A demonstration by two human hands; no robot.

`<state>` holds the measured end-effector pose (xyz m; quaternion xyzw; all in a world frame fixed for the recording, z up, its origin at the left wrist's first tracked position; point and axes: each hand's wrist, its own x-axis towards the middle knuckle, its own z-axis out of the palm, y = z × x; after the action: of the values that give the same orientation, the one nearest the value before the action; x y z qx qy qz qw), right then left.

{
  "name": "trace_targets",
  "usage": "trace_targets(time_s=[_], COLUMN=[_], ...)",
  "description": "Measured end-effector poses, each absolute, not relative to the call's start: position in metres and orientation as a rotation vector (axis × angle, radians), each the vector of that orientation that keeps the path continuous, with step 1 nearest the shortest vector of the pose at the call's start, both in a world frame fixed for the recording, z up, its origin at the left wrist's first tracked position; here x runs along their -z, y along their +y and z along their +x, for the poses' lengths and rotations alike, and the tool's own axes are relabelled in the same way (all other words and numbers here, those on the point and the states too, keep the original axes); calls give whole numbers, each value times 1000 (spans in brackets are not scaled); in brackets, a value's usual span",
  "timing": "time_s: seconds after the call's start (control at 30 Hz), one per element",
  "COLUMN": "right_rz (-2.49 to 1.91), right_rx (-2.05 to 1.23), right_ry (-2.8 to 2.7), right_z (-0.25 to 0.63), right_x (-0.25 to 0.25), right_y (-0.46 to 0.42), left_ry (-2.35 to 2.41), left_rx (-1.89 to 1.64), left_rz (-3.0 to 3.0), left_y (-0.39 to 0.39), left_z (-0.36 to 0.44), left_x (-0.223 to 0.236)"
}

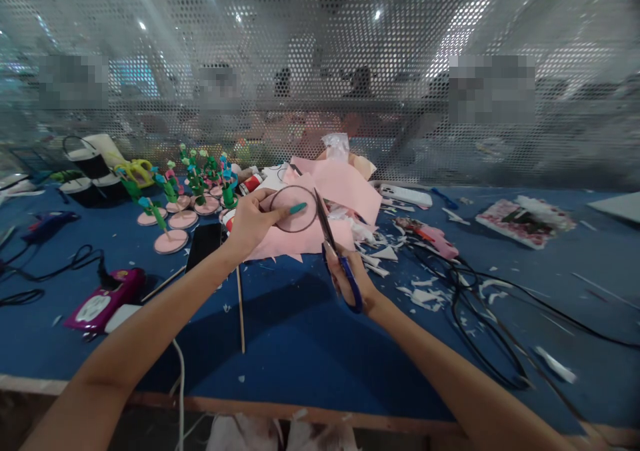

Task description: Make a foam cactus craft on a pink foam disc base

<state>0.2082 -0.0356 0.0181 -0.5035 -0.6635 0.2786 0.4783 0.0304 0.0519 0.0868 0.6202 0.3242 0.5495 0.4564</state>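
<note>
My left hand [254, 223] pinches a round pink piece [303, 219] with a dark outline, its teal thumbnail lying on the face. Just to the right, my right hand [361, 279] grips blue-handled scissors [324, 223], fingers through the loops and blades pointing up. The blades are close beside the disc's right edge; whether they touch it I cannot tell. Behind and below the disc lie pink sheets [345, 183], some with cut edges. White and pink scraps [425, 296] are scattered to the right of the scissors.
At the left stand several small flower models [170, 240] on pink round bases, near a purple device [104, 304]. A wooden stick [241, 311] lies in front. Rightward are a pink glue gun [440, 241], black cables [480, 317] and a phone [406, 195]. A perforated metal screen [320, 51] rises behind.
</note>
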Motion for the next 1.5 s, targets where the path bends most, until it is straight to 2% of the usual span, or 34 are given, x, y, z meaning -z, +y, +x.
trace_targets(time_s=[0.6, 0.9, 1.1, 1.5], right_rz=[-1249, -1245, -1261, -1280], right_rx=[-655, -529, -581, -686], right_ry=[-1628, -1699, -1690, -1605], right_z=[207, 208, 207, 204], right_x=[-25, -27, -25, -26], right_y=[-37, -36, -37, -39], left_ry=[805, 785, 805, 851], left_rx=[-1355, -1390, -1494, -1488], left_rz=[1588, 1543, 1516, 1638], left_y=[52, 50, 54, 50], left_z=[29, 30, 31, 31], left_x=[-91, -94, -86, -91])
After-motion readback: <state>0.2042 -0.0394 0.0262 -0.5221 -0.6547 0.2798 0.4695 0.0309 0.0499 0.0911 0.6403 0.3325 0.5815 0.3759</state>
